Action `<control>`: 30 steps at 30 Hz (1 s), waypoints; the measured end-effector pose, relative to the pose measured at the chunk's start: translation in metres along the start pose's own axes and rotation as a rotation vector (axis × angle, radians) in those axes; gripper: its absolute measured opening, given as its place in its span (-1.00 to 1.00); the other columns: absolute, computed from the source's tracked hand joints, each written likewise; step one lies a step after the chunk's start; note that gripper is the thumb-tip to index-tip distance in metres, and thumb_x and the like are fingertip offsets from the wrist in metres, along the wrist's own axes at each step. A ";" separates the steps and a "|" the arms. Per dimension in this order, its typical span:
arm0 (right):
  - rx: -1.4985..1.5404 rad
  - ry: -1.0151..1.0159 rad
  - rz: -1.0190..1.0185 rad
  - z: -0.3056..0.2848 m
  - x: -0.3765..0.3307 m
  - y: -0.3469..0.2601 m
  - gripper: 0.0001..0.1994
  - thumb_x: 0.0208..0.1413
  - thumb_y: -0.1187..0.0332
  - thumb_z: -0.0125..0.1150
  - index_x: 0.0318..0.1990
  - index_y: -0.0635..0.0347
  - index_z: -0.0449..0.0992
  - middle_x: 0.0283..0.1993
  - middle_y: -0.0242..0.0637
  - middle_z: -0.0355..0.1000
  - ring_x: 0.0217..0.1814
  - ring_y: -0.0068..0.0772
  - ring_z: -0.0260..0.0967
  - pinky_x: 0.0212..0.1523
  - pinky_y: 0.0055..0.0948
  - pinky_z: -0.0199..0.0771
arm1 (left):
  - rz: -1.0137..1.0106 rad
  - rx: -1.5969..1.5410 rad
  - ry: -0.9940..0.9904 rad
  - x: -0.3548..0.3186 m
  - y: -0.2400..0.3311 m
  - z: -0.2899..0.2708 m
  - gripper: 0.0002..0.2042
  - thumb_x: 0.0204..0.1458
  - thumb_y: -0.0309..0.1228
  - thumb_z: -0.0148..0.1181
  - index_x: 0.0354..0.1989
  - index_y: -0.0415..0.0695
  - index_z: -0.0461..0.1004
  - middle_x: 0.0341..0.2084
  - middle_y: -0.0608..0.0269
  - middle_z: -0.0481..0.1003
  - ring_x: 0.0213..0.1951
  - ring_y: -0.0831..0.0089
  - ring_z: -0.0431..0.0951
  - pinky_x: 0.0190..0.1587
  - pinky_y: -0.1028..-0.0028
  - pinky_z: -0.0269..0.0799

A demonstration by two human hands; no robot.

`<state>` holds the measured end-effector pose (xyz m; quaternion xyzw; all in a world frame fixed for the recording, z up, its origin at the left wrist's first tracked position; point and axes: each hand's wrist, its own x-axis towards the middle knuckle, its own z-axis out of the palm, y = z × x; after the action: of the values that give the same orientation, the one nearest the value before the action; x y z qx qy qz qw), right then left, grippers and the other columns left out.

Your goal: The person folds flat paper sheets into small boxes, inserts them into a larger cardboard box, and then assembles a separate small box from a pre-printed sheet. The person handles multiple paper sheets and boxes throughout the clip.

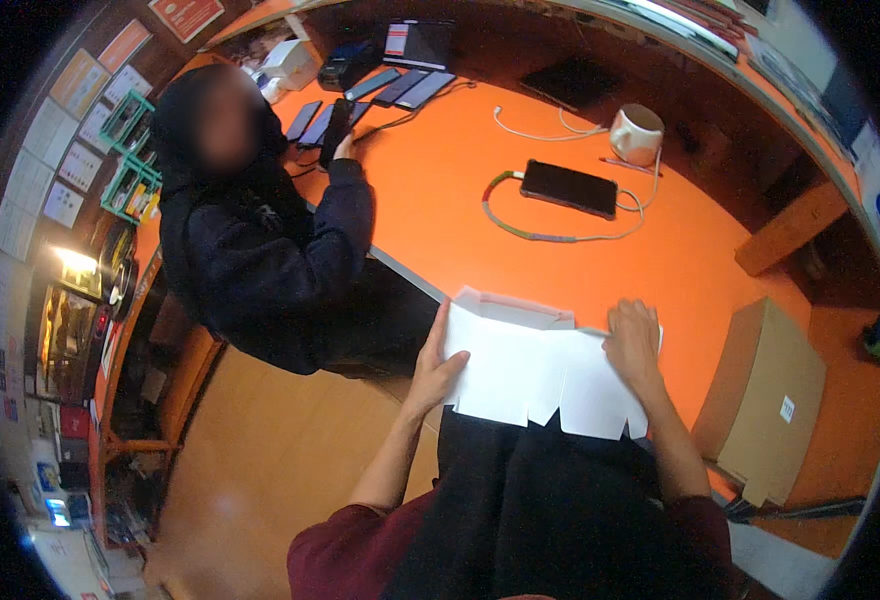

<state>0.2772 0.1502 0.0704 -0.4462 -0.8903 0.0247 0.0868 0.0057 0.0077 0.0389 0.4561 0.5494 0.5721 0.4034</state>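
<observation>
A white, partly unfolded cardboard box [505, 362] with notched flaps lies in front of me at the near edge of the orange table. My left hand [438, 368] grips its left edge, the thumb on top and the fingers behind. At the box's upper right, my right hand [635, 343] has its fingers bent over the card near a fold. The fingertips of that hand are partly blurred. A raised flap runs along the box's far side.
Beyond the box, a black phone [569, 190] lies on the table [430, 215] with a cable plugged in. A white mug [637, 134] stands behind it. At right is a brown carton [763, 400]. A person in dark clothing [270, 250] holds a phone at left, near several other phones.
</observation>
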 end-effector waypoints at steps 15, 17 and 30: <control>0.348 -0.166 0.199 -0.047 -0.023 0.030 -0.57 -0.26 0.33 0.30 -0.14 0.24 0.44 -0.09 -0.14 0.34 0.00 -0.15 0.25 -0.07 -0.25 0.29 | -0.196 -0.075 0.156 -0.007 0.001 0.003 -0.48 -0.20 -0.62 0.10 0.06 -0.33 0.21 -0.16 0.14 0.40 -0.11 0.43 0.39 -0.01 0.48 0.26; 0.094 -0.194 0.281 -0.046 -0.025 0.041 -0.53 -0.39 0.40 0.36 -0.18 0.26 0.41 -0.13 -0.11 0.33 0.01 -0.11 0.24 -0.03 -0.22 0.24 | -0.177 -0.058 0.164 -0.007 0.004 0.003 -0.49 -0.19 -0.61 0.11 0.05 -0.33 0.22 -0.16 0.14 0.40 -0.11 0.43 0.39 0.00 0.47 0.26; 0.145 0.135 0.146 -0.004 -0.091 0.015 -0.56 -0.33 0.23 0.35 -0.22 0.20 0.43 -0.20 -0.21 0.29 -0.11 -0.15 0.22 -0.14 -0.25 0.24 | -0.270 -0.147 0.273 -0.002 -0.021 0.005 -0.53 -0.21 -0.70 0.09 0.00 -0.27 0.30 -0.22 0.18 0.46 -0.21 0.46 0.47 -0.15 0.51 0.39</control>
<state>0.3430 0.0859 0.0603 -0.5029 -0.8436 0.0652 0.1766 0.0104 0.0084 0.0177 0.2660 0.6119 0.6079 0.4304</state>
